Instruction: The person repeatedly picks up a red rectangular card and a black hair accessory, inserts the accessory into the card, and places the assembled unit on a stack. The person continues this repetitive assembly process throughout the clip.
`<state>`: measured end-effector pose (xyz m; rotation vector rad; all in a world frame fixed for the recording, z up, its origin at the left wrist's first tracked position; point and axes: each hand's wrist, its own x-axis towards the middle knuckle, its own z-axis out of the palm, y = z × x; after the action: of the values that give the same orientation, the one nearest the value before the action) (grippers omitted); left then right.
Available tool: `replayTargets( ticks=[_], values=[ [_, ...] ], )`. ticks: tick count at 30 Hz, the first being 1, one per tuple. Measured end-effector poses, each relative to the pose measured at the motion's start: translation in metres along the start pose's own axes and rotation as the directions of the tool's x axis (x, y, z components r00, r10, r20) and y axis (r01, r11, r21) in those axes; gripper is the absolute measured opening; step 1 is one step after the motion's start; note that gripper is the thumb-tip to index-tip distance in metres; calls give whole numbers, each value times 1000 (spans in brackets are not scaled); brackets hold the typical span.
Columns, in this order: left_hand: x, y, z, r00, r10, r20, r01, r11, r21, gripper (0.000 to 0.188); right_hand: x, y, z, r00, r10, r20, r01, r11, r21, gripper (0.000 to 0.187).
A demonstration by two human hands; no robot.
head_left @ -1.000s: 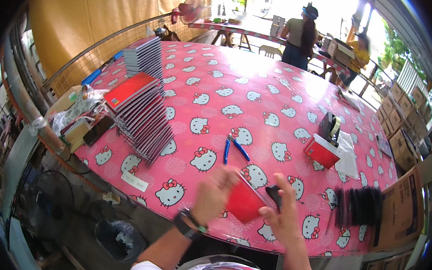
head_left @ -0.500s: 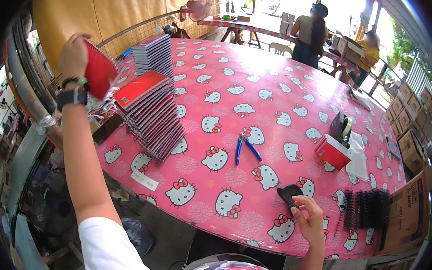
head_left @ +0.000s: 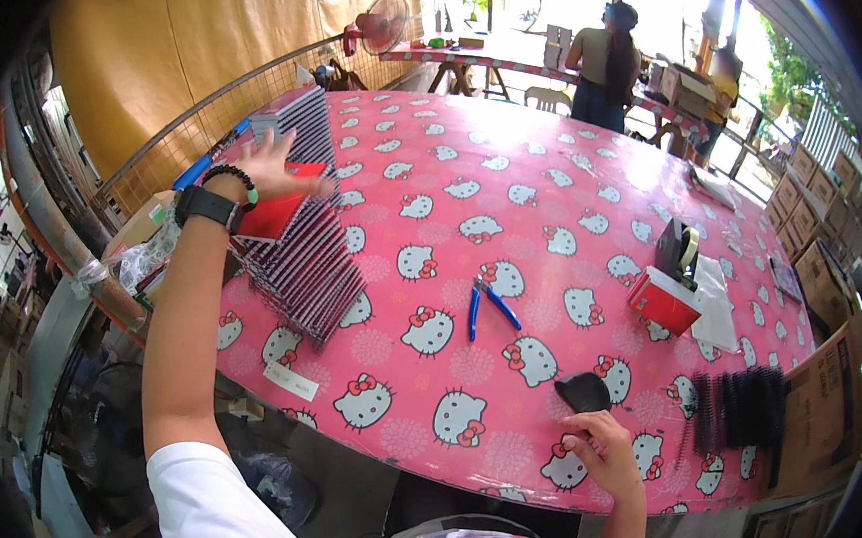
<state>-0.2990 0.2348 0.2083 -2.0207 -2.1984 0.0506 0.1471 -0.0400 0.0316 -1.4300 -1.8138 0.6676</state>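
At the left edge of the pink tabletop (head_left: 467, 361) I made out some crumpled clear plastic (head_left: 146, 264). Next to it, the left hand (head_left: 272, 170) was over the red notebook (head_left: 270, 220) topping a leaning stack of spiral-bound notebooks (head_left: 312, 282), its fingers wide apart and nothing gripped between them. I could not tell whether the palm touched the cover. A grey-topped stack (head_left: 292, 104) stood just behind, and a white paper slip (head_left: 291, 380) lay nearer the edge.

I judged the step in hand to be setting a red notebook onto that pile or straightening it there. The stack slanted, so to my mind the next move called for a light touch, lining up the top cover and lifting the fingers away without dragging the layers.

Toward the middle lay blue-handled nippers (head_left: 492, 307), handles splayed and untouched. Past them, the right hand (head_left: 609, 448) was loosely curled just beside a black rounded object (head_left: 583, 393); I could not tell whether the fingers held anything. Farther right were a red-covered notebook pile (head_left: 665, 303), a black tape dispenser (head_left: 678, 250) near it, then bundled black spiral coils (head_left: 746, 409) beside a cardboard box (head_left: 816, 412).
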Motion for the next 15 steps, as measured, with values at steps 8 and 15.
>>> replayTargets(
  ticks=[8,15],
  values=[
    [-3,-44,3,939,270,211,-217,945,-243,124,6,-5,0,993,-111,35,109,993,52,23],
    [-2,-45,26,977,204,62,-165,908,-386,129,65,102,-65,951,-125,-282,58,970,-235,13]
  ],
)
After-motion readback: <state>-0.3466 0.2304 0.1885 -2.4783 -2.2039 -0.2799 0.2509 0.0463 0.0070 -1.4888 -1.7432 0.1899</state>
